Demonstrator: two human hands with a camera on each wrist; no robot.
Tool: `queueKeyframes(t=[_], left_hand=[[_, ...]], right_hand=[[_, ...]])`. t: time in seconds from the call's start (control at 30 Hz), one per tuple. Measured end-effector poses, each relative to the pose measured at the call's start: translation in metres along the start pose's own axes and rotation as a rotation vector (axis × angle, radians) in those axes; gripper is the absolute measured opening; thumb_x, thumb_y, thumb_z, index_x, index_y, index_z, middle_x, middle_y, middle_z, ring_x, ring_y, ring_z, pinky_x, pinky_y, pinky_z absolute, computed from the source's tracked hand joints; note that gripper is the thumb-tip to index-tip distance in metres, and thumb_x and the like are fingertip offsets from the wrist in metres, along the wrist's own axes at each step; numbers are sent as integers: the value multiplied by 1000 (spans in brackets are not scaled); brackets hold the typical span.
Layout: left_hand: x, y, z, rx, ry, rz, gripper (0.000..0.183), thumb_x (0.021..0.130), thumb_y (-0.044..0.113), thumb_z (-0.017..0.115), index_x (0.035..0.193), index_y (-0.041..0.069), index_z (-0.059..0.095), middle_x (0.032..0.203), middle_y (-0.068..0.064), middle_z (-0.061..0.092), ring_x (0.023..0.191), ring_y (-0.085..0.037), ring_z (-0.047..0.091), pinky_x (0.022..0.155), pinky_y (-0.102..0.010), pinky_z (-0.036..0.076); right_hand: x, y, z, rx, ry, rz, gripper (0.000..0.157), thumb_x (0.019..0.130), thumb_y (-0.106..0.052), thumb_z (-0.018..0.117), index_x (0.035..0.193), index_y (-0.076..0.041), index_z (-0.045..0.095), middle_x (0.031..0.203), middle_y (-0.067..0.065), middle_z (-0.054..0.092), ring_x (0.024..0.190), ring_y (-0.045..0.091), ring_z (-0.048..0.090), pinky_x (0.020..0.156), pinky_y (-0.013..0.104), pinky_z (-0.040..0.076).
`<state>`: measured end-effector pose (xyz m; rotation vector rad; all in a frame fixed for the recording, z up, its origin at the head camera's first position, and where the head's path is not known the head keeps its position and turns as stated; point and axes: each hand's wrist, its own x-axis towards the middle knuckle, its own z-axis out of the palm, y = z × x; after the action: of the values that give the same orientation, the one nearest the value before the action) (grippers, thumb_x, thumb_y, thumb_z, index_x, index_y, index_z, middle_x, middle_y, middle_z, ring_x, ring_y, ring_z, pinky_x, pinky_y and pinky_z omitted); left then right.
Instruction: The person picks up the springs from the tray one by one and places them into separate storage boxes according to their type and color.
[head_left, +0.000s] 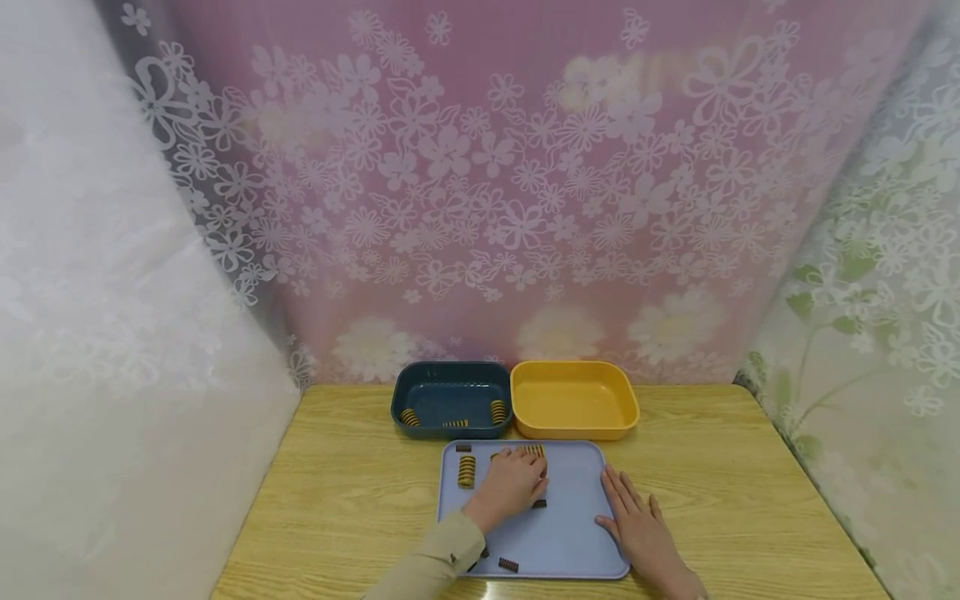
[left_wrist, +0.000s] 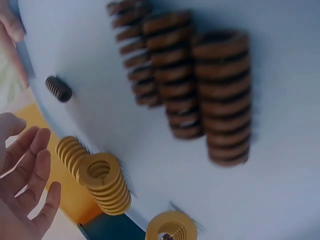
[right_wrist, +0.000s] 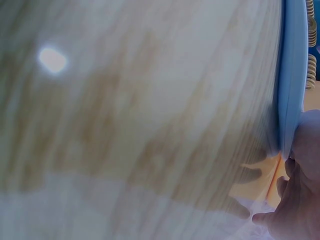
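Over the upper middle of the light blue tray (head_left: 577, 542) is my left hand (head_left: 512, 483), its relaxed fingers apart in the left wrist view. Those fingers are nearest to two yellow coil springs, one standing (left_wrist: 106, 187) and one behind it (left_wrist: 71, 151); I see nothing held. Another yellow spring (head_left: 467, 472) stands at the tray's left. Small brown springs lie about: one (head_left: 539, 503) beyond the hand, one (head_left: 508, 565) near the front, and three large in the left wrist view, including this one (left_wrist: 225, 97). My right hand (head_left: 641, 533) rests against the tray's right edge, fingers straight.
Behind the tray stand a dark blue tub (head_left: 450, 432) with three yellow springs in it and, beside it, a yellow tub (head_left: 573, 434). The wood-grain table (head_left: 330, 500) carries all this. Flowered curtains (head_left: 487, 208) enclose the back and both sides.
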<state>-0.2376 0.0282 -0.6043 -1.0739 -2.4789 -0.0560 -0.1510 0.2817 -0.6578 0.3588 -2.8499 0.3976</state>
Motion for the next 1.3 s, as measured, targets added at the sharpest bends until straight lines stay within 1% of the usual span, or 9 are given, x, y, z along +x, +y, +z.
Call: queueKeyframes(t=[0.17, 0.43, 0.57, 0.67, 0.73, 0.83, 0.97, 1.13, 1.3], left_hand=[[-7, 3, 1, -4, -28, 20, 14, 94, 35, 72, 86, 26, 66, 82, 10, 66, 77, -10, 62, 64, -26, 43], [-13, 4, 0, -51, -114, 30, 21, 90, 43, 75, 81, 28, 63, 74, 13, 57, 69, -6, 53, 60, -23, 34], [-15, 6, 3, -24, -145, 43, 22, 89, 47, 74, 83, 28, 63, 75, 13, 56, 71, -6, 54, 62, -24, 36], [-16, 8, 5, 10, -173, 62, 23, 89, 50, 74, 88, 28, 66, 81, 12, 60, 78, -7, 58, 68, -26, 42], [-17, 10, 6, 27, -181, 74, 22, 90, 48, 73, 92, 27, 67, 87, 11, 64, 82, -9, 61, 72, -28, 45], [-18, 12, 8, 39, -147, 83, 17, 90, 42, 72, 92, 26, 67, 89, 10, 67, 82, -9, 62, 72, -28, 46], [-19, 14, 9, 40, -57, 78, 15, 88, 36, 72, 88, 23, 65, 85, 8, 66, 76, -10, 62, 67, -27, 44], [-15, 12, 5, 54, 42, 58, 18, 84, 35, 76, 86, 21, 64, 83, 7, 66, 75, -11, 64, 64, -28, 44], [-9, 7, 2, 55, 80, 41, 17, 83, 32, 76, 86, 20, 64, 83, 6, 67, 75, -11, 64, 64, -28, 44]], right_hand=[[0, 5, 4, -11, 16, -14, 69, 99, -44, 59, 154, -7, 40, 161, 9, 37, 150, 27, 30, 100, 76, 32], [4, -3, -8, -4, -6, -2, 68, 97, -35, 65, 152, -3, 43, 158, 15, 41, 141, 42, 41, 101, 76, 31], [5, -4, -10, -6, -22, 7, 68, 96, -33, 67, 152, -3, 43, 158, 15, 41, 141, 42, 41, 100, 76, 32], [6, -5, -11, 0, -31, 13, 68, 96, -32, 67, 152, -3, 42, 158, 15, 40, 142, 42, 40, 101, 76, 32], [6, -6, -12, 0, -48, 22, 69, 96, -33, 67, 153, -3, 41, 159, 15, 39, 143, 42, 39, 101, 77, 31], [7, -7, -14, 2, -73, 35, 69, 97, -32, 66, 154, -3, 40, 160, 16, 37, 144, 42, 37, 103, 76, 29], [7, -9, -15, 9, -92, 43, 69, 98, -32, 65, 154, -3, 39, 161, 16, 36, 145, 42, 35, 104, 76, 28], [6, -8, -14, 4, -91, 43, 68, 98, -33, 65, 154, -3, 40, 161, 15, 37, 145, 41, 36, 104, 76, 29], [6, -9, -15, 1, -87, 37, 68, 98, -32, 66, 154, -3, 40, 161, 16, 36, 145, 42, 36, 104, 76, 29]])
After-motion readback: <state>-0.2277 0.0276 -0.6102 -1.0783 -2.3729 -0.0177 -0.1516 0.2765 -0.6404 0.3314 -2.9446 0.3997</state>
